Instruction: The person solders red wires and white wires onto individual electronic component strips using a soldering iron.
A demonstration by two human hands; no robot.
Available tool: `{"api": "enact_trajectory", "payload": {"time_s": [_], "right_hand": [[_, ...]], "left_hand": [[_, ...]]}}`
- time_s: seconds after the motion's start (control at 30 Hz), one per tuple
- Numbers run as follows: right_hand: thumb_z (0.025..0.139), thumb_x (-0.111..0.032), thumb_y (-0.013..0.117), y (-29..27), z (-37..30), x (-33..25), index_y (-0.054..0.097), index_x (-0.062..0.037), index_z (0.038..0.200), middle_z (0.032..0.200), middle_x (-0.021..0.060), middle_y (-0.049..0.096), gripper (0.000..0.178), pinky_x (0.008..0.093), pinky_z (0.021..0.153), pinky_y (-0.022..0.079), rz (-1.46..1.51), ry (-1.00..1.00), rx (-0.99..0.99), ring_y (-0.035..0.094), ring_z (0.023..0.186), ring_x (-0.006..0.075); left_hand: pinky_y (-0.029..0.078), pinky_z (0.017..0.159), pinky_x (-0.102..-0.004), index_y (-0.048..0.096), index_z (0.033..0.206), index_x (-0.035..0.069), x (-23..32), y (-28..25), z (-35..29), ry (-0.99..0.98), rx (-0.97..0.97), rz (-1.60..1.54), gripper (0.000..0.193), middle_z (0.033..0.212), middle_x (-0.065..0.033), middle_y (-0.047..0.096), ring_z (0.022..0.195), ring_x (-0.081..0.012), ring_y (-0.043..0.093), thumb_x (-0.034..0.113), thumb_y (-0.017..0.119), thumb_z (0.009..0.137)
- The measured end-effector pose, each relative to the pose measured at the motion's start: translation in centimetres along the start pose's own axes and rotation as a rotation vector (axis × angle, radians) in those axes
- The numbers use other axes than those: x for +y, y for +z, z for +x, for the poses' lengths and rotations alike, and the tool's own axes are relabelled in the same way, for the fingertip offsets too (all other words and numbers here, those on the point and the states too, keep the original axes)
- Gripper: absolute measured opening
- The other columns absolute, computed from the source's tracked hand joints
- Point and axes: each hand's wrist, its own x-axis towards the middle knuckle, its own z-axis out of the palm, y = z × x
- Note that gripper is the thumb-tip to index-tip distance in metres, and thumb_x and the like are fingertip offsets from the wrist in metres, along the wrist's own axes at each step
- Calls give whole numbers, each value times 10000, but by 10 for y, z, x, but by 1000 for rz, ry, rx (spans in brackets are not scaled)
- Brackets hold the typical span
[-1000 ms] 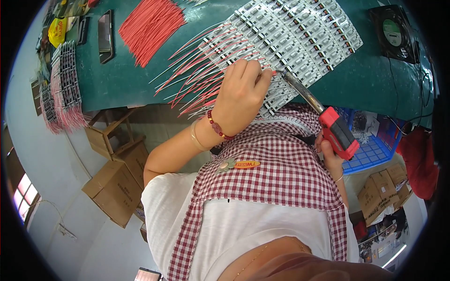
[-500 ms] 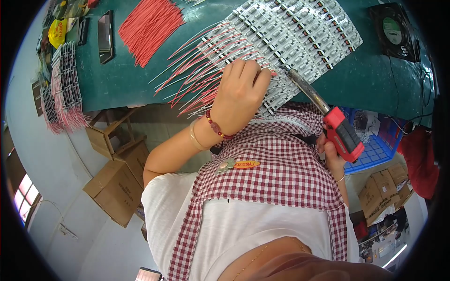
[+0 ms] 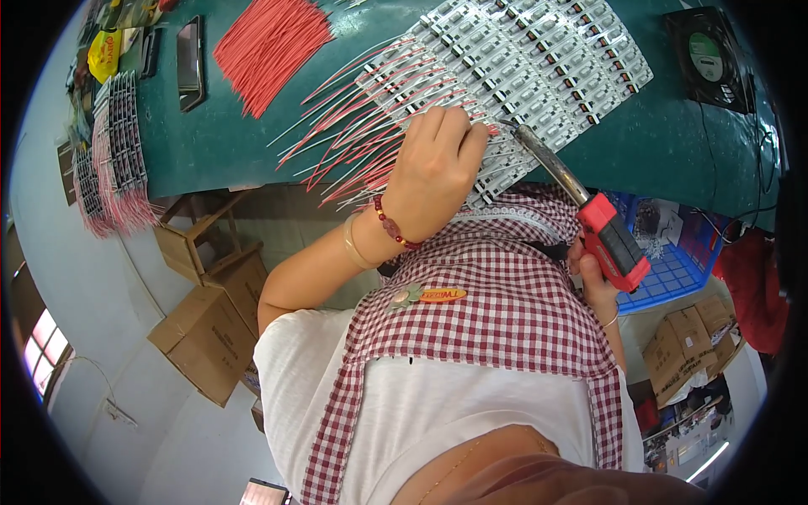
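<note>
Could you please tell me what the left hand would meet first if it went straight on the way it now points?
Probably the pale panel of small circuit boards, just beyond the left hand; the exact gap is hard to judge from this view.

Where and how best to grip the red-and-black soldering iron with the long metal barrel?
By its thick red-and-black handle, coming from the person's right, lower right in the picture. That end is the bulkiest and points away from the pale circuit boards; the right hand holds it there. I'd stay off the slim round metal barrel, possibly hot, slanting up-left toward the boards.
</note>
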Motion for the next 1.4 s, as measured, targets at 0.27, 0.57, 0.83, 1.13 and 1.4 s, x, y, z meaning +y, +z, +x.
{"api": "enact_trajectory", "payload": {"time_s": [0.27, 0.57, 0.83, 1.13, 1.4], "right_hand": [[890, -347, 698, 1, 9, -23, 606, 0, 1155, 885, 62, 640, 447, 291, 655, 469, 30, 39, 27, 593, 738, 163], [865, -346, 728, 0, 4, -24, 699, -15, 1068, 971, 89, 718, 389, 326, 761, 523, 153, 92, 73, 688, 863, 216], [835, -260, 751, 0, -5, -4, 705, -24, 1057, 998, 115, 705, 327, 347, 762, 513, 50, 91, 99, 674, 878, 246], [838, -284, 757, 2, -2, -11, 711, -36, 1053, 964, 110, 711, 332, 345, 737, 509, 6, 61, 132, 682, 835, 247], [860, -353, 740, -2, -2, -12, 705, -31, 1067, 957, 81, 721, 384, 333, 744, 511, 71, 77, 72, 681, 821, 211]], "left_hand": [[419, 698, -357, 604, 865, 14, -2, 0, 1, 7, -28, 34, 94, 819, -91, 472, 794, -240, 508, 73, 633, 798], [409, 667, -347, 680, 977, 21, 4, 3, -5, 33, 36, -11, 263, 795, -66, 488, 740, -221, 498, -13, 626, 721], [416, 666, -350, 684, 981, 15, 5, 7, -6, 18, 41, -22, 277, 791, -65, 478, 727, -222, 494, -23, 624, 712], [426, 670, -350, 680, 968, 16, 6, 7, -5, -5, 11, 5, 244, 791, -68, 471, 736, -228, 505, -26, 628, 733], [412, 684, -354, 658, 941, 37, 5, 4, 0, -11, -38, 45, 198, 810, -63, 504, 774, -230, 523, 0, 637, 748]]}}
